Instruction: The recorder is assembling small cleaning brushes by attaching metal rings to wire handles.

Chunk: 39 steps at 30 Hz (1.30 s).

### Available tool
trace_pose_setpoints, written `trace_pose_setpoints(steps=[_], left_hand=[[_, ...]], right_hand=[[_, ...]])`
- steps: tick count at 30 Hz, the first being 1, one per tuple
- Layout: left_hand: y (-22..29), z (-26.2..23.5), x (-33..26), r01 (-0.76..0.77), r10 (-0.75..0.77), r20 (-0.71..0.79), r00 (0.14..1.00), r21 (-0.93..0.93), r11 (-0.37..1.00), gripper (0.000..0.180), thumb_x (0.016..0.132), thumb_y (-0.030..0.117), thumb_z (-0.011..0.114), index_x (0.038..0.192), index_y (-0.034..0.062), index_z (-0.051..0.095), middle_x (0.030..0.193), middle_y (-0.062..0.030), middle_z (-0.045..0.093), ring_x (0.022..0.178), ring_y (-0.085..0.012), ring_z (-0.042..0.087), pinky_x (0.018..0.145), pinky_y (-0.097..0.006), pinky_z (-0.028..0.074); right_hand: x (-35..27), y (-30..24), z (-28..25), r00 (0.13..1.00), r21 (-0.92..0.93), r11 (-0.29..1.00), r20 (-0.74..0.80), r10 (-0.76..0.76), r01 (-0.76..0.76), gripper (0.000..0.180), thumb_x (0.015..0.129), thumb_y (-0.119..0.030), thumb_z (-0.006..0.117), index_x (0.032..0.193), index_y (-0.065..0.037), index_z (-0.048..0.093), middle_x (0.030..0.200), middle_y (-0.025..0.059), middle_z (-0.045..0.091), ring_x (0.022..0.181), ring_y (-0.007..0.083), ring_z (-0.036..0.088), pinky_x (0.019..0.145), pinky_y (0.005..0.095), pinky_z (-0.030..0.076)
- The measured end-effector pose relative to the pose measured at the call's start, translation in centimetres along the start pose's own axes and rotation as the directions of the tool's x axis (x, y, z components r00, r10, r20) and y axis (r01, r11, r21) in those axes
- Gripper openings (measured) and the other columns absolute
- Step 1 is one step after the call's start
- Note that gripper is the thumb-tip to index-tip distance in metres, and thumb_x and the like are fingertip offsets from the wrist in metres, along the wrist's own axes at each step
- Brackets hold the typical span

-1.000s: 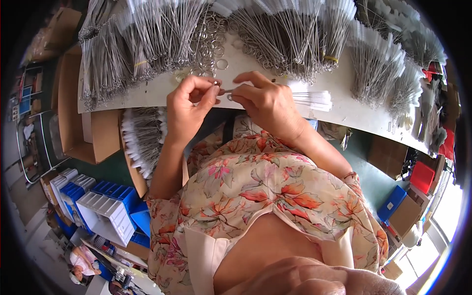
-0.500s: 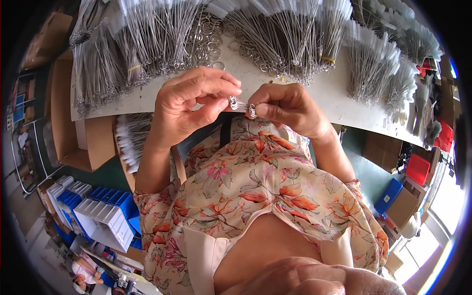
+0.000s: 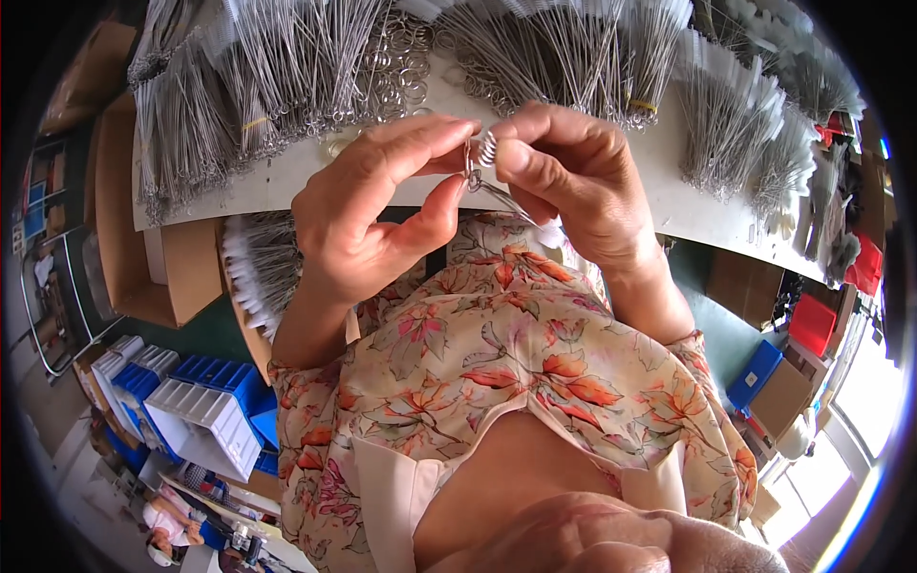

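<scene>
Head view: left fisheye of a worn pair, looks steeply down, close above the fingers (image 3: 549,179); bench (image 3: 673,196) across top, wearer's floral shirt (image 3: 525,353) below, edges bent

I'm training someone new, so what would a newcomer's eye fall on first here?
Probably the floral garment filling the middle, with the left hand and right hand close together above it, the right pinching small metal loops. Beyond them, bundles of wire-stemmed brushes crowd the white table. White and blue plastic bins stand out at lower left.
</scene>
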<state>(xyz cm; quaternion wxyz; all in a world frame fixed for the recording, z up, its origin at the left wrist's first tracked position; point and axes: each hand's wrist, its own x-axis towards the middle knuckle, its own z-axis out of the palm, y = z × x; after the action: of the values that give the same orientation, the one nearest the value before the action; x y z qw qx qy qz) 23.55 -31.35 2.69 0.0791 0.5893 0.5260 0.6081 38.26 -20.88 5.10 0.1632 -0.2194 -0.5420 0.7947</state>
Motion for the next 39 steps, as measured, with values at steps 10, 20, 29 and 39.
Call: trace_pose_setpoints(steps=[10, 20, 29, 39], left_hand=[[-0.6, -1.2, 2.2, -0.018, 0.023, 0.126, 0.992, -0.045, 0.999, 0.031, 0.068, -0.011, 0.062, 0.098, -0.0042, 0.062, 0.092, -0.014, 0.065, 0.077, -0.0171, 0.065, 0.066, -0.024, 0.055], [-1.3, -1.9, 2.8, 0.168, -0.166, 0.273, 0.947, 0.018, 0.986, 0.01, 0.082, 0.008, 0.063, 0.081, -0.0015, 0.059, 0.072, -0.0011, 0.055, 0.061, -0.0063, 0.051, 0.054, -0.02, 0.041], [-0.9, -1.5, 1.2, 0.63, -0.575, 0.263, 0.775, -0.398, 0.667, 0.011, 0.089, 0.011, 0.054, 0.09, 0.0007, 0.057, 0.064, 0.003, 0.05, 0.052, -0.0016, 0.04, 0.046, -0.017, 0.033], [0.2, -3.6, 0.1, 0.702, -0.618, 0.333, 0.712, -0.318, 0.637, 0.018, 0.091, 0.015, 0.05, 0.103, 0.0009, 0.052, 0.065, 0.0005, 0.049, 0.052, -0.002, 0.042, 0.044, -0.018, 0.036]], right_hand=[[0.7, -1.0, -0.2, 0.998, -0.122, 0.991, 0.037, -0.055, 0.059, 0.012, 0.081, -0.011, 0.066, 0.087, 0.0, 0.063, 0.071, -0.0016, 0.059, 0.062, 0.0021, 0.051, 0.053, 0.0165, 0.04], [1.1, 0.3, -0.1, 0.997, -0.166, 0.985, -0.046, -0.062, 0.053, 0.012, 0.081, -0.007, 0.065, 0.089, 0.001, 0.061, 0.077, 0.0007, 0.061, 0.068, 0.004, 0.055, 0.061, 0.0173, 0.044], [1.5, 1.4, -0.3, 0.998, -0.139, 0.989, -0.039, -0.058, 0.052, 0.011, 0.083, -0.009, 0.064, 0.091, -0.001, 0.061, 0.073, -0.003, 0.059, 0.06, 0.0001, 0.047, 0.05, 0.0154, 0.036], [1.7, 2.3, 1.0, 0.997, -0.092, 0.996, 0.071, 0.015, -0.008, 0.013, 0.083, -0.008, 0.063, 0.093, 0.0, 0.061, 0.072, -0.0017, 0.058, 0.059, 0.002, 0.05, 0.052, 0.0169, 0.04]])
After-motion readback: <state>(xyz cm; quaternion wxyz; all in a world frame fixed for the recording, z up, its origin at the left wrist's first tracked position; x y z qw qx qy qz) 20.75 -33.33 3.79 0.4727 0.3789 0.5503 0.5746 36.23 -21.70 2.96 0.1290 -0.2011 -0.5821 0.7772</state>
